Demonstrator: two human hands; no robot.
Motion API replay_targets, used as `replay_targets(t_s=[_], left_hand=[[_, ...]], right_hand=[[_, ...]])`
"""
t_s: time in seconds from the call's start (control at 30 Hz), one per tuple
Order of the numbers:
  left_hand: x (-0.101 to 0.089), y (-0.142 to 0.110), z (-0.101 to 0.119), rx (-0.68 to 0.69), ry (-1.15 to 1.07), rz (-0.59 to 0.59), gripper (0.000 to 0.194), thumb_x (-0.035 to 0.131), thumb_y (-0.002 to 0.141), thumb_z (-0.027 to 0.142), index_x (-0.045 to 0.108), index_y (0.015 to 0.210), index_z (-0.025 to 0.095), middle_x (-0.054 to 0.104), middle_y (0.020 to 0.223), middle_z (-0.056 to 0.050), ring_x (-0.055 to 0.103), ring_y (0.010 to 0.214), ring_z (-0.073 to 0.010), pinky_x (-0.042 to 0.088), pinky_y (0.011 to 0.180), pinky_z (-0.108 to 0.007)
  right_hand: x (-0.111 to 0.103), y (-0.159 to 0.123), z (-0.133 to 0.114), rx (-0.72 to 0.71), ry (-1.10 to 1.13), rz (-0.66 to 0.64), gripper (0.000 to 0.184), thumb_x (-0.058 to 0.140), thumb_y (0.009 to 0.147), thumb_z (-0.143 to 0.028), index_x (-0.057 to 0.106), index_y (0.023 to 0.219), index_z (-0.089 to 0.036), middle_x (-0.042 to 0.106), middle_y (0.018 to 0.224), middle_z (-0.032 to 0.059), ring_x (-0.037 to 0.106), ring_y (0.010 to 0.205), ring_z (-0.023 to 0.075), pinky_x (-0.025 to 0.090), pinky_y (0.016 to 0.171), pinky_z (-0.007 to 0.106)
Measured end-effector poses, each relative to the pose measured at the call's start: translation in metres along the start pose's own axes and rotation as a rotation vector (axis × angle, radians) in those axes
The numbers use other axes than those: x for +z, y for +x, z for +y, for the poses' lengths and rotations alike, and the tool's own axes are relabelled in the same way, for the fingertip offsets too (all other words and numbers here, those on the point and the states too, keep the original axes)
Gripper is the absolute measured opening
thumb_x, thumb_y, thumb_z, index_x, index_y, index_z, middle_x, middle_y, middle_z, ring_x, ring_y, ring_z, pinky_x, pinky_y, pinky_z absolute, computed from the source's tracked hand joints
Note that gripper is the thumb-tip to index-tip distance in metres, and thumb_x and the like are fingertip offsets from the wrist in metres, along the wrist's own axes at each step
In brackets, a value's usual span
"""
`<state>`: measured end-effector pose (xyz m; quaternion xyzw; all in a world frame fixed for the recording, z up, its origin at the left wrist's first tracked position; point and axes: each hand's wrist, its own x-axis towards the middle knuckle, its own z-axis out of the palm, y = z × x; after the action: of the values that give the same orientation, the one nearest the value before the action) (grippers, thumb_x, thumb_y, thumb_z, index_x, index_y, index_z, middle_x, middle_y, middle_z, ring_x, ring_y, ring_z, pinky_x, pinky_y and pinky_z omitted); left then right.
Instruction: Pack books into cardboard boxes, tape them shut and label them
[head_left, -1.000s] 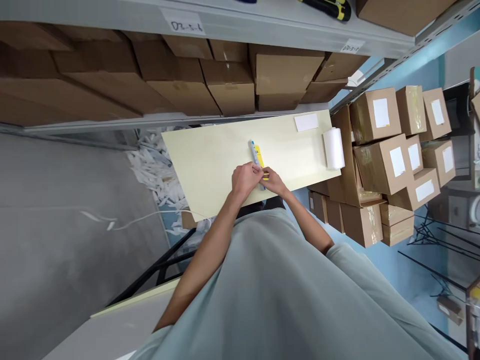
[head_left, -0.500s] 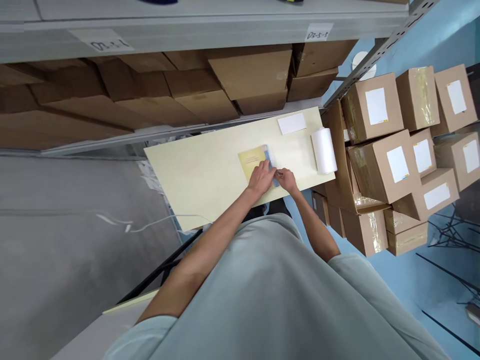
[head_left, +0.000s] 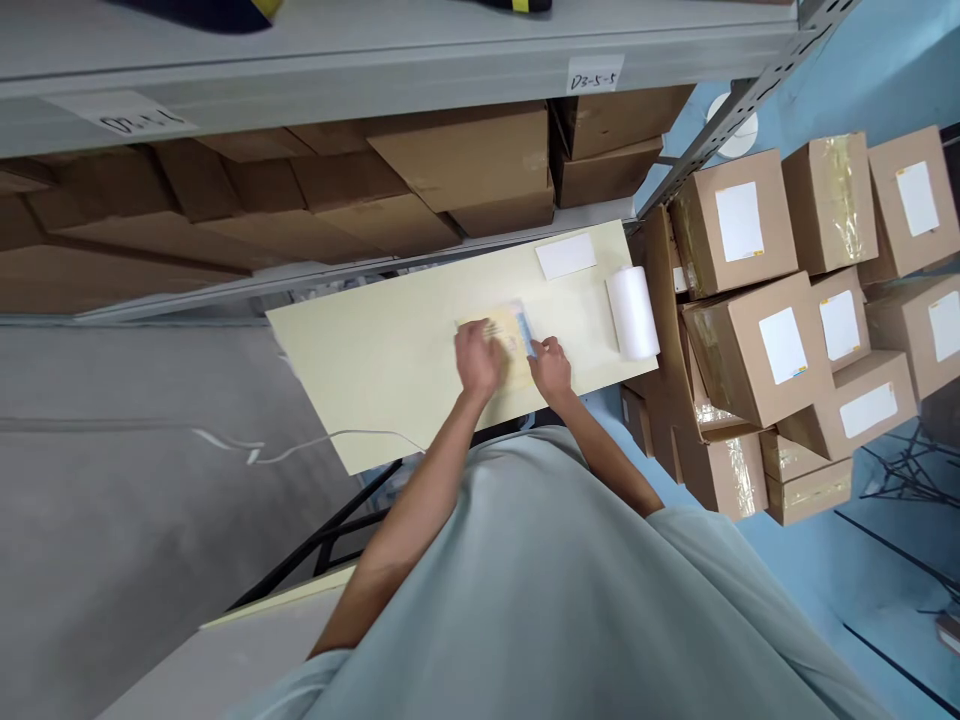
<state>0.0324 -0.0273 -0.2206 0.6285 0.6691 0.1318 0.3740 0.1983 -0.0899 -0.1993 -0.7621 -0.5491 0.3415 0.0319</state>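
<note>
A flat yellow packet with a blue strip along its right side [head_left: 516, 345] lies on the cream board [head_left: 375, 360]. It looks like a booklet or a bag, but its exact kind is unclear. My left hand [head_left: 478, 358] is over its left part, smeared by motion, so its fingers do not show clearly. At the blue edge, my right hand [head_left: 551, 370] has its fingers closed on the packet's border. A white roll [head_left: 632, 312] lies on the board to the right of my right hand. Behind it to the left is a white paper slip [head_left: 565, 256].
Brown cartons [head_left: 480, 160] fill the shelf behind the board, under a grey metal beam [head_left: 375, 90]. Labelled cardboard boxes [head_left: 739, 225] are stacked at the right. A white cable [head_left: 300, 450] runs across at the left, near a black metal frame [head_left: 330, 530].
My left hand has moved left, away from the blue edge and over the packet's left part. My right hand stays at the blue edge. The whole view has shifted slightly.
</note>
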Motion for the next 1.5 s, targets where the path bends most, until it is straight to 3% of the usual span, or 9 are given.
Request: replay_targets(t_s=[0.13,0.33,0.67,0.83,1.0,1.07,1.27,1.4,1.5], left_hand=[[-0.014,-0.014,-0.038,-0.405,-0.118,0.064,0.038,0.069,0.094,0.026,0.072,0.130,0.013,0.073,0.129,-0.020,0.068,0.130,-0.0380,0.050,0.122,-0.061],[-0.014,-0.020,-0.063,-0.482,-0.322,-0.069,0.028,0.074,0.089,0.029,0.077,0.114,0.016,0.083,0.108,-0.010,0.079,0.103,-0.0247,0.063,0.102,-0.040],[-0.031,-0.025,-0.082,-0.423,-0.353,-0.092,0.036,0.069,0.090,0.025,0.075,0.125,0.017,0.083,0.114,-0.010,0.079,0.104,-0.0225,0.063,0.105,-0.038],[-0.032,-0.032,-0.070,-0.346,-0.225,-0.117,0.051,0.071,0.086,0.020,0.070,0.136,0.018,0.075,0.136,-0.017,0.078,0.115,-0.0312,0.059,0.114,-0.052],[-0.035,-0.050,-0.032,-0.005,0.091,-0.209,0.069,0.068,0.089,0.020,0.059,0.157,0.018,0.033,0.184,-0.021,0.033,0.171,-0.0398,0.037,0.137,-0.054],[-0.035,-0.055,-0.018,0.080,0.123,-0.234,0.062,0.072,0.084,0.018,0.069,0.146,0.020,0.035,0.185,-0.019,0.031,0.172,-0.0410,0.037,0.137,-0.053],[-0.038,-0.018,0.014,0.231,0.277,-0.482,0.057,0.070,0.086,0.025,0.074,0.142,0.028,0.051,0.177,-0.015,0.042,0.168,-0.0361,0.035,0.138,-0.055],[-0.084,0.041,0.086,0.368,0.246,-0.237,0.060,0.054,0.099,0.024,0.064,0.158,0.021,0.045,0.181,-0.014,0.041,0.169,-0.0293,0.032,0.141,-0.048],[-0.143,0.082,0.165,0.540,0.105,0.111,0.057,0.046,0.106,0.025,0.061,0.161,0.018,0.054,0.174,-0.016,0.047,0.166,-0.0302,0.034,0.140,-0.053]], right_hand=[[0.005,0.003,0.004,0.052,0.093,-0.055,0.046,0.057,0.112,-0.018,0.068,0.156,-0.024,0.070,0.144,0.0122,0.073,0.117,0.0254,0.058,0.106,0.035],[0.006,0.006,0.005,0.118,0.163,-0.028,0.047,0.062,0.110,-0.019,0.071,0.156,-0.025,0.075,0.138,0.0076,0.077,0.107,0.0189,0.057,0.103,0.027],[0.015,0.006,-0.014,0.057,0.069,-0.006,0.045,0.063,0.108,-0.022,0.073,0.152,-0.023,0.077,0.132,0.0084,0.078,0.104,0.0181,0.057,0.098,0.026],[0.014,0.000,-0.013,0.054,0.087,0.022,0.041,0.058,0.107,-0.018,0.074,0.144,-0.019,0.080,0.125,0.0100,0.078,0.105,0.0191,0.059,0.096,0.027],[-0.001,-0.020,-0.024,0.032,0.027,0.080,0.036,0.061,0.101,-0.013,0.080,0.131,-0.021,0.083,0.112,0.0090,0.080,0.103,0.0228,0.060,0.091,0.029],[-0.011,-0.024,-0.033,0.015,-0.004,0.120,0.032,0.066,0.096,-0.011,0.084,0.121,-0.022,0.083,0.105,0.0094,0.082,0.096,0.0258,0.061,0.083,0.031],[-0.106,0.031,-0.083,-0.239,-0.001,0.404,0.036,0.061,0.104,-0.018,0.083,0.131,-0.026,0.079,0.132,0.0153,0.079,0.123,0.0328,0.062,0.106,0.042],[-0.231,0.086,-0.147,-0.531,-0.026,0.750,0.044,0.050,0.113,-0.023,0.070,0.152,-0.018,0.067,0.154,0.0215,0.063,0.142,0.0343,0.051,0.119,0.049],[-0.305,0.115,-0.184,-0.650,-0.099,0.780,0.046,0.053,0.115,-0.028,0.064,0.158,-0.017,0.063,0.158,0.0224,0.056,0.147,0.0356,0.046,0.122,0.050]])
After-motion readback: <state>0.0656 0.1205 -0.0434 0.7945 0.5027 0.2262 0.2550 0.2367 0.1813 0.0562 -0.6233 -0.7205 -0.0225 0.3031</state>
